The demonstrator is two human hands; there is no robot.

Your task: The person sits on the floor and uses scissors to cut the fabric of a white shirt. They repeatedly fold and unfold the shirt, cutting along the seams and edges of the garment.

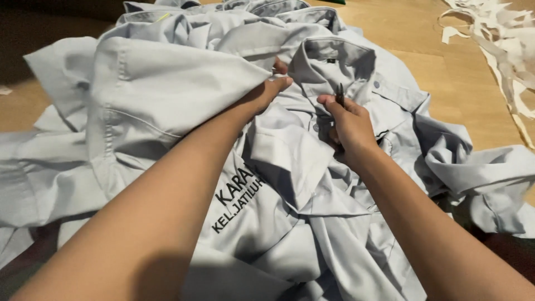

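the left hand [266, 93] presses into a fold of the light grey shirt [312, 184] just left of its collar [333, 60], fingers curled and gripping cloth. the right hand [350, 125] is closed round a small dark metal snipping tool [339, 95], whose tip shows above the fingers near the placket below the collar; whether its blades stand open cannot be told. the shirt lies on top of a heap of like grey garments [67, 139] spread over a wooden table [462, 83]. judgement: the work goes best with the cloth held flat and taut by the left hand, the tool tip brought only to the loose thread, and the blades kept clear of the weave and the buttons. count: two hands, one tool, one shirt in hand; the garments beneath overlap too much to number. one pile of pale scrap strips [501, 39] lies at the table's far right, well apart.
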